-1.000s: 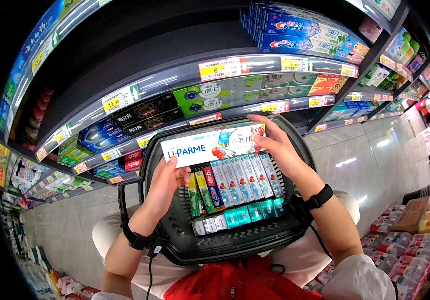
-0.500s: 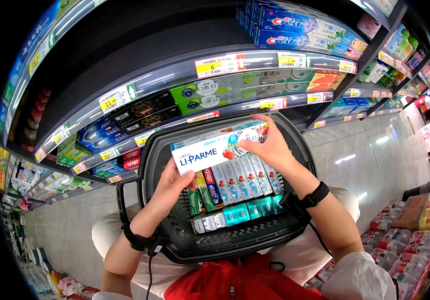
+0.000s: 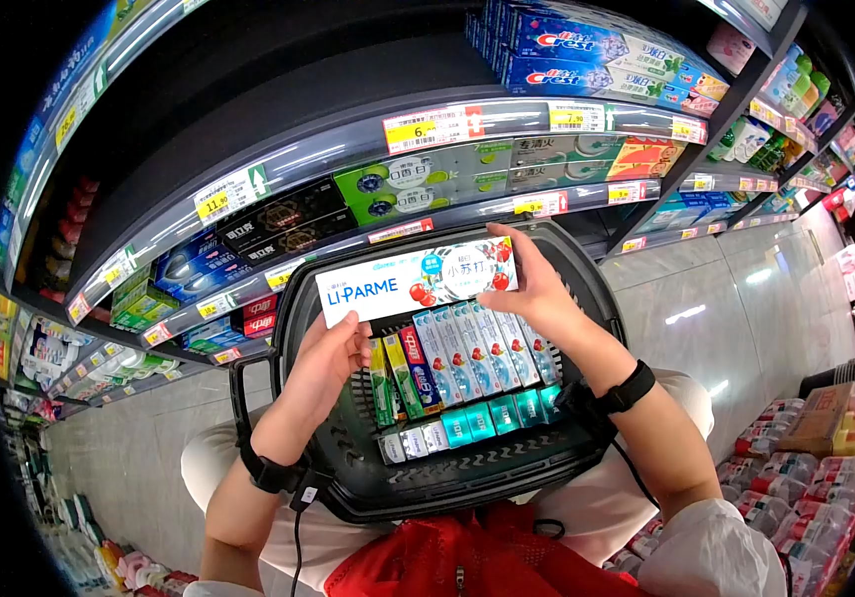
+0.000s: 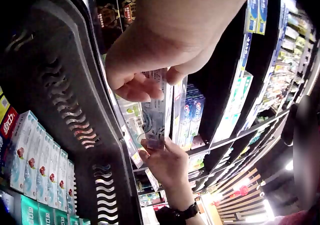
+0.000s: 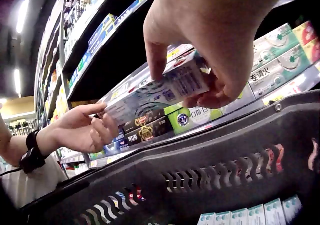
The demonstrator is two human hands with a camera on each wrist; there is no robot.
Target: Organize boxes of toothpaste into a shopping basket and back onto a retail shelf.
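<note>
A white LI-PARME toothpaste box (image 3: 373, 291) with cherries printed on it is held level over the far side of a black shopping basket (image 3: 348, 485). My left hand (image 3: 320, 360) grips its left end, thumb on the front. The right hand (image 3: 535, 291) pinches the other end between thumb and fingers. From the right wrist, the underside of the toothpaste box (image 5: 160, 92) shows, printed with small text and a barcode. Below it in the basket stand a row of pale blue cherry boxes (image 3: 482, 348), several green and red boxes (image 3: 403, 378) and teal boxes (image 3: 492, 418).
Shelves of toothpaste rise beyond the basket, with Crest boxes (image 3: 597, 60) above and green boxes (image 3: 398, 189) on a lower shelf. Price tags (image 3: 432, 129) line the shelf edges. Tiled floor (image 3: 696, 289) lies to the right, with wrapped bottles (image 3: 796, 488) stacked nearer.
The toothpaste box first tilted up at its right end and shifted right, showing its top side, then turned back with its front facing up and moved left. Both hands stayed on it.
</note>
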